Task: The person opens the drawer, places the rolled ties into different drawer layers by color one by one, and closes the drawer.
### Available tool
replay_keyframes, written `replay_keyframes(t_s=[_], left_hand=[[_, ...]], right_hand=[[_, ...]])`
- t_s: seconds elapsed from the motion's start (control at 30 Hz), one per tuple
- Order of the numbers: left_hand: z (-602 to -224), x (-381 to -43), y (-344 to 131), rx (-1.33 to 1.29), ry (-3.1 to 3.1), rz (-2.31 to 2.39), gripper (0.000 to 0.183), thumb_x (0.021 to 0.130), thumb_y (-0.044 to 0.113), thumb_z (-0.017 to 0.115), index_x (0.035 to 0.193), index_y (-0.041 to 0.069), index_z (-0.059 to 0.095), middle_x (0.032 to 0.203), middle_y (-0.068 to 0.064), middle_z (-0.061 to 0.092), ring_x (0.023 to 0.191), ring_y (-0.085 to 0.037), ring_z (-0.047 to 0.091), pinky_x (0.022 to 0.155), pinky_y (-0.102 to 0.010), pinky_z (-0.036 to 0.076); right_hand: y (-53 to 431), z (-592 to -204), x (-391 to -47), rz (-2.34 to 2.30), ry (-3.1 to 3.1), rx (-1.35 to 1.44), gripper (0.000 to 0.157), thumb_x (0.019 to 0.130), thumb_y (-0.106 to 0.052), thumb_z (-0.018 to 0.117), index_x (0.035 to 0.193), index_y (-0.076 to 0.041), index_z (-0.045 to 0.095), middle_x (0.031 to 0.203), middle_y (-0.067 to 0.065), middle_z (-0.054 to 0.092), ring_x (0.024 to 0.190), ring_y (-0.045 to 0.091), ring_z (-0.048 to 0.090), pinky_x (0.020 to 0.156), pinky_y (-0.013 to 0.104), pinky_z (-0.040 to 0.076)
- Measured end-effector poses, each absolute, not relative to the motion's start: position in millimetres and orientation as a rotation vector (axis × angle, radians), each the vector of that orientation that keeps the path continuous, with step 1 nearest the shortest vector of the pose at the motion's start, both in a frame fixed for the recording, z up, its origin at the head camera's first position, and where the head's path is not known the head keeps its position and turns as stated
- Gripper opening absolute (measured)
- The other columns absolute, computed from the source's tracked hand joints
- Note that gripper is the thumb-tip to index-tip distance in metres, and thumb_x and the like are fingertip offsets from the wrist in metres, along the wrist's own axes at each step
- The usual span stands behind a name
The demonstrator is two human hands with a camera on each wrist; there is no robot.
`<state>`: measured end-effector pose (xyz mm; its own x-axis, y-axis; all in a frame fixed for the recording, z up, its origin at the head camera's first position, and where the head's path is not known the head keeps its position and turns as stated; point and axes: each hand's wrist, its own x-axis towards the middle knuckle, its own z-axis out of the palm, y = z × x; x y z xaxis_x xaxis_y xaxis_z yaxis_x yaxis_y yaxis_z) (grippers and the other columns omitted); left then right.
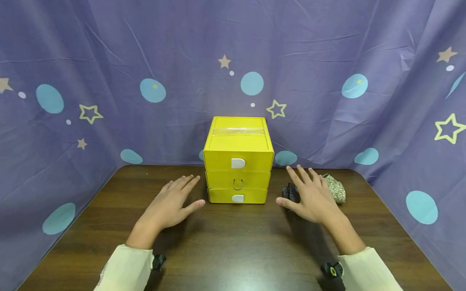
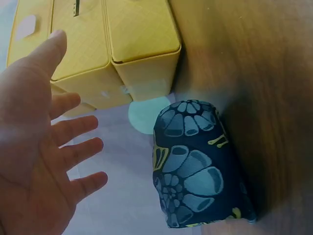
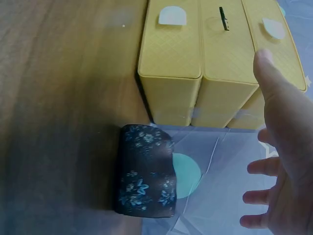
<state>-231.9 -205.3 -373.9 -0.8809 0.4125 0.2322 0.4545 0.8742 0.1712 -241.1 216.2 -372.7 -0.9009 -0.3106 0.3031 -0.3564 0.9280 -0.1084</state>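
Note:
A yellow three-drawer box (image 1: 238,161) stands between my two hands, its drawers pushed in. My left hand (image 1: 171,204) hovers over the table left of it, fingers straight and palm bare. Beyond that palm, a dark blue pouch with pale flowers (image 2: 188,166) shows in the left wrist view; in the head view the hand hides it. My right hand (image 1: 313,198) is spread on the other side and holds nothing. By its thumb lies a black case with small blue flowers (image 3: 146,171). Partly behind its fingers is a gold glittery item (image 1: 335,189).
The brown wooden table (image 1: 233,246) reaches back to a purple curtain (image 1: 174,48) with stars and dots. White tabs sit on the top and bottom drawers, and a dark ring pull (image 1: 238,184) on the middle one. Clear tape (image 1: 238,131) crosses the box top.

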Motion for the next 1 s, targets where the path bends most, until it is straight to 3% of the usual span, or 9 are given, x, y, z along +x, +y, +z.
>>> replay_keyframes(t_s=[0.2, 0.43, 0.83, 1.0], left_hand=[[-365.1, -236.3, -205.9, -0.627, -2.847, -0.371, 0.08, 0.102, 0.065, 0.043, 0.163, 0.014, 0.03, 0.162, -0.018, 0.036, 0.146, -0.043, 0.035, 0.118, -0.066, 0.026], [-354.1, -243.9, -207.2, -0.599, -2.79, -0.474, 0.075, 0.104, 0.062, 0.042, 0.161, 0.013, 0.034, 0.159, -0.016, 0.04, 0.143, -0.042, 0.039, 0.116, -0.064, 0.03], [-338.5, -258.3, -198.5, -0.635, -2.645, -0.647, 0.067, 0.106, 0.056, 0.042, 0.157, 0.012, 0.041, 0.156, -0.015, 0.043, 0.143, -0.038, 0.04, 0.116, -0.061, 0.034], [-342.3, -262.5, -192.9, -0.65, -2.527, -0.694, 0.06, 0.108, 0.047, 0.047, 0.153, 0.007, 0.047, 0.151, -0.015, 0.05, 0.138, -0.036, 0.046, 0.113, -0.059, 0.039]], right_hand=[[214.2, -362.2, -243.9, 0.236, -2.691, 0.499, 0.096, 0.093, -0.075, 0.052, 0.163, -0.014, 0.03, 0.161, 0.023, 0.034, 0.14, 0.051, 0.036, 0.108, 0.073, 0.032], [206.3, -351.2, -248.7, 0.317, -2.423, 0.568, 0.078, 0.095, -0.053, 0.067, 0.154, -0.008, 0.044, 0.148, 0.024, 0.049, 0.123, 0.05, 0.05, 0.095, 0.068, 0.044], [184.8, -331.1, -252.7, 0.368, -2.182, 0.684, 0.065, 0.094, -0.038, 0.072, 0.145, -0.001, 0.053, 0.132, 0.024, 0.057, 0.11, 0.046, 0.053, 0.091, 0.061, 0.047], [173.1, -327.0, -257.2, 0.35, -2.1, 0.741, 0.059, 0.095, -0.032, 0.072, 0.14, 0.001, 0.056, 0.127, 0.025, 0.058, 0.106, 0.046, 0.054, 0.087, 0.058, 0.048]])
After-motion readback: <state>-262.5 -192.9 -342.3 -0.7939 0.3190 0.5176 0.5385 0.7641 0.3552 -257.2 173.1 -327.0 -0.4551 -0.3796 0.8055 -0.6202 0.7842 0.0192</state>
